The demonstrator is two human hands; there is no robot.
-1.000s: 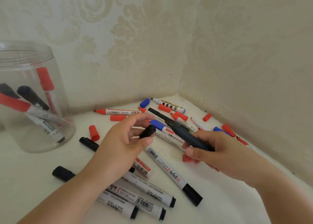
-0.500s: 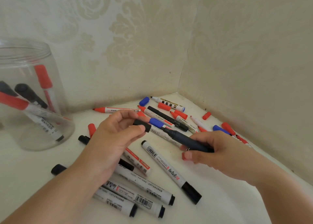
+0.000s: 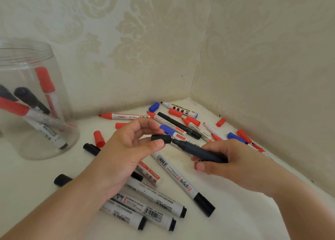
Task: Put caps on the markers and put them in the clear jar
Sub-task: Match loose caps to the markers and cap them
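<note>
The left hand (image 3: pixel 125 154) pinches a black cap (image 3: pixel 161 138). The right hand (image 3: pixel 233 161) grips a dark marker (image 3: pixel 197 151), tip pointing left at the cap's mouth. Its back end hides in the hand. The jar (image 3: pixel 36 101), cut off at left, stands on the desk (image 3: pixel 244 218).

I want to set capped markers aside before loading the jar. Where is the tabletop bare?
Bare patches: in front of the clear jar, left of the loose black cap; and the near right corner, beyond the black-capped marker, under the right hand. The far corner, behind the left hand, is crowded.
</note>
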